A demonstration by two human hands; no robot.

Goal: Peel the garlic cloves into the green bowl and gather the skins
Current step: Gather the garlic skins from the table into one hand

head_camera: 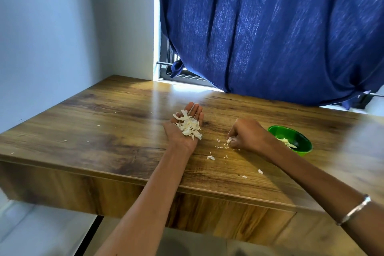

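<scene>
hands (216, 131), skins (190, 125); cloves (289, 143) in green bowl (305, 141)

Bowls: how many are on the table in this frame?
1. The green bowl stands on the wooden table, just beyond the right forearm; pale garlic pieces lie inside. The forearm covers part of its near rim. No other bowl shows.

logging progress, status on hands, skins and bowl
Left hand open, palm up, heaped with skins. Right hand pinching skin bits off the table. Green bowl holds peeled garlic. Loose scraps remain; nothing in the way.
</scene>
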